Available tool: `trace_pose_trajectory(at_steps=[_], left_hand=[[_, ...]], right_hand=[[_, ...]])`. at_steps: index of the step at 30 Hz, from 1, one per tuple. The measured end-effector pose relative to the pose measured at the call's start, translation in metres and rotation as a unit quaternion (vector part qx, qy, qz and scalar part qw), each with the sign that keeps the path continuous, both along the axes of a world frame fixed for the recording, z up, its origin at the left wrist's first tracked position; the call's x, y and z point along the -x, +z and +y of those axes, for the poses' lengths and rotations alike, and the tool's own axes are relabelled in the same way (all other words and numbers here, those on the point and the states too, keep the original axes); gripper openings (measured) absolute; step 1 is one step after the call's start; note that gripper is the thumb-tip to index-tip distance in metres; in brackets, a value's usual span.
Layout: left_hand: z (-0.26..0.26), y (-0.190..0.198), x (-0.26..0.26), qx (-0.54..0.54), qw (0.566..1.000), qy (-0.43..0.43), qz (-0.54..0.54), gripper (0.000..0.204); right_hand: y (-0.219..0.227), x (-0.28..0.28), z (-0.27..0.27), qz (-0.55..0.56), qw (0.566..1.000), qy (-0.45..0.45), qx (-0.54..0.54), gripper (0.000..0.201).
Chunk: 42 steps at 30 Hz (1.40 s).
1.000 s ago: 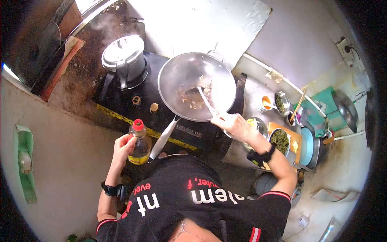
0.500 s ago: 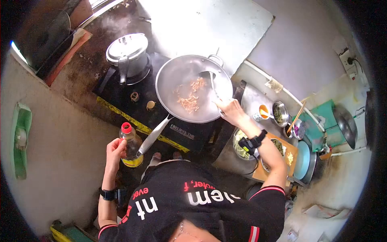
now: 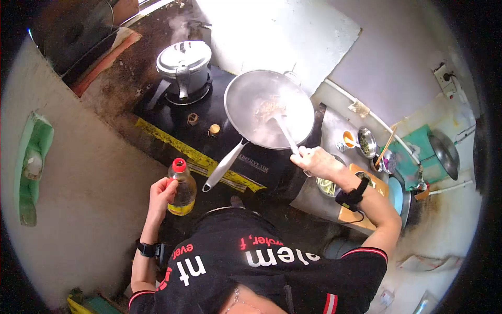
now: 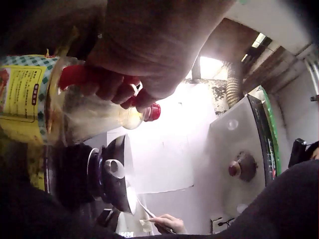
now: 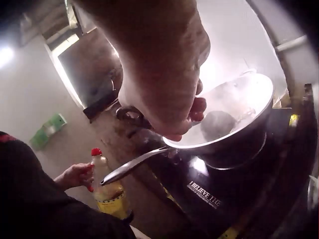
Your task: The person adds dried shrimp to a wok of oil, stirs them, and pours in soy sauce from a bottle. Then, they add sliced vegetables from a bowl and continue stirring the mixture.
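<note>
My left hand [image 3: 162, 194] grips an oil bottle [image 3: 184, 192] by its red handle, seen closely in the left wrist view. The bottle stands upright in front of the stove, its red neck uppermost and its yellow label [image 4: 22, 97] low down. Browned shreds of food [image 3: 265, 109] lie in a steaming wok [image 3: 239, 107]. A long-handled spatula [image 3: 285, 132] reaches into them, its handle held by my right hand [image 3: 320, 161] over the wok's near right rim. In the right wrist view that hand hides most of the handle, and the dark spatula head [image 5: 218, 124] rests inside the wok.
A steaming pressure cooker [image 3: 184, 63] occupies the left burner. The wok's long handle [image 3: 225, 166] sticks out past the stove's front edge towards the bottle. On the right counter are a bowl of cut greens [image 3: 327, 186], a cutting board [image 3: 361, 217] and an orange-lined cup [image 3: 349, 138].
The spatula has swept from the wok's far right side back into the food at the middle, which now sits bunched under steam. The bottle stays upright in my left hand.
</note>
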<state>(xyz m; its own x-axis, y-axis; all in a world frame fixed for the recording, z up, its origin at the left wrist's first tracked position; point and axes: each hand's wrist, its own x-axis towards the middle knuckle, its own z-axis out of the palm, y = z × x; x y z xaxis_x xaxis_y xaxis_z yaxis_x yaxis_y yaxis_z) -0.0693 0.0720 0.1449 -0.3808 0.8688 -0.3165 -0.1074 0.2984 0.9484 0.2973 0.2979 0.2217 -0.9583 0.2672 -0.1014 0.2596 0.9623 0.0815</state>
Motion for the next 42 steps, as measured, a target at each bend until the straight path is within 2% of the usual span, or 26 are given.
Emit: trace_pose_trajectory(at_steps=[2, 5, 6, 7, 8, 10, 11, 13, 14, 15, 16, 18, 19, 23, 25, 27, 28, 30, 31, 32, 34, 35, 38, 39, 41, 42], left_hand=[[-0.003, -0.007, 0.009, -0.001, 1.000, -0.007, -0.014, 0.024], [-0.010, -0.004, 0.019, -0.015, 0.999, -0.028, 0.035, 0.022], [-0.013, -0.008, 0.024, -0.030, 0.999, -0.033, 0.030, 0.023], [-0.017, -0.005, 0.027, -0.037, 0.998, -0.037, 0.027, 0.024], [-0.022, -0.002, 0.031, -0.045, 0.998, -0.040, 0.023, 0.025], [-0.030, -0.009, 0.038, -0.059, 0.995, -0.055, 0.056, 0.027], [-0.033, -0.008, 0.040, -0.064, 0.994, -0.058, 0.064, 0.030], [-0.040, -0.009, 0.046, -0.070, 0.991, -0.072, 0.093, 0.031], [-0.045, -0.011, 0.049, -0.078, 0.986, -0.089, 0.121, 0.032], [-0.050, -0.015, 0.051, -0.088, 0.984, -0.088, 0.125, 0.032], [-0.054, -0.016, 0.052, -0.087, 0.985, -0.086, 0.122, 0.032], [-0.068, -0.015, 0.054, -0.081, 0.990, -0.078, 0.086, 0.032], [-0.075, -0.011, 0.057, -0.067, 0.985, -0.089, 0.131, 0.031], [-0.104, -0.017, 0.063, -0.073, 0.986, -0.092, 0.122, 0.030], [-0.118, -0.025, 0.062, -0.064, 0.995, -0.045, 0.060, 0.026], [-0.127, -0.020, 0.065, -0.046, 0.998, -0.042, 0.029, 0.024], [-0.133, -0.017, 0.069, -0.028, 0.999, -0.036, 0.003, 0.022], [-0.147, -0.023, 0.075, -0.018, 0.999, -0.049, 0.014, 0.019], [-0.155, -0.029, 0.080, -0.006, 0.997, -0.074, -0.002, 0.018], [-0.160, -0.034, 0.084, 0.005, 0.995, -0.099, -0.019, 0.017], [-0.163, -0.039, 0.090, 0.028, 0.992, -0.113, -0.041, 0.019], [-0.164, -0.045, 0.096, 0.026, 0.989, -0.139, -0.034, 0.020], [-0.159, -0.055, 0.102, 0.035, 0.985, -0.165, -0.048, 0.023], [-0.161, -0.070, 0.104, 0.037, 0.983, -0.176, -0.032, 0.023], [-0.165, -0.099, 0.104, 0.048, 0.984, -0.172, -0.020, 0.024], [-0.162, -0.111, 0.099, 0.052, 0.987, -0.145, 0.046, 0.024]], right_hand=[[-0.017, 0.012, -0.001, 0.013, 0.999, -0.050, -0.016, 0.008], [-0.058, 0.026, 0.010, 0.055, 0.991, -0.107, -0.055, 0.011], [-0.059, 0.027, 0.011, 0.033, 0.988, -0.151, 0.000, 0.035], [-0.058, 0.020, 0.012, 0.043, 0.985, -0.162, -0.028, 0.036], [-0.057, 0.021, 0.011, 0.053, 0.982, -0.171, -0.057, 0.037], [-0.013, 0.058, -0.027, 0.151, 0.943, -0.289, -0.072, 0.031], [0.010, 0.088, -0.052, 0.175, 0.927, -0.331, 0.013, 0.027], [0.008, 0.145, -0.082, 0.312, 0.933, -0.173, 0.051, 0.021], [0.008, 0.179, -0.103, 0.342, 0.913, -0.153, 0.163, 0.018], [-0.003, 0.211, -0.120, 0.351, 0.922, -0.098, 0.134, 0.017], [-0.016, 0.241, -0.138, 0.422, 0.894, -0.054, 0.141, 0.017], [-0.024, 0.281, -0.167, 0.377, 0.913, -0.045, 0.148, 0.018], [-0.029, 0.293, -0.180, 0.371, 0.913, -0.001, 0.170, 0.020], [-0.048, 0.308, -0.212, 0.398, 0.901, 0.063, 0.164, 0.023], [-0.056, 0.314, -0.222, 0.400, 0.903, 0.087, 0.129, 0.025], [-0.065, 0.321, -0.230, 0.397, 0.902, 0.107, 0.132, 0.026], [-0.065, 0.318, -0.235, 0.351, 0.906, 0.116, 0.206, 0.030], [-0.073, 0.312, -0.241, 0.358, 0.846, 0.147, 0.366, 0.039], [-0.066, 0.304, -0.241, 0.300, 0.846, 0.176, 0.403, 0.045], [-0.060, 0.298, -0.238, 0.300, 0.845, 0.172, 0.407, 0.045], [-0.055, 0.291, -0.231, 0.157, 0.886, 0.196, 0.390, 0.043], [-0.064, 0.295, -0.230, 0.206, 0.913, 0.229, 0.267, 0.033], [-0.085, 0.309, -0.225, 0.125, 0.937, 0.216, 0.246, 0.025], [-0.106, 0.315, -0.225, 0.251, 0.919, 0.230, 0.200, 0.028], [-0.146, 0.324, -0.220, 0.273, 0.913, 0.221, 0.207, 0.023], [-0.164, 0.331, -0.218, 0.273, 0.911, 0.211, 0.227, 0.022]])
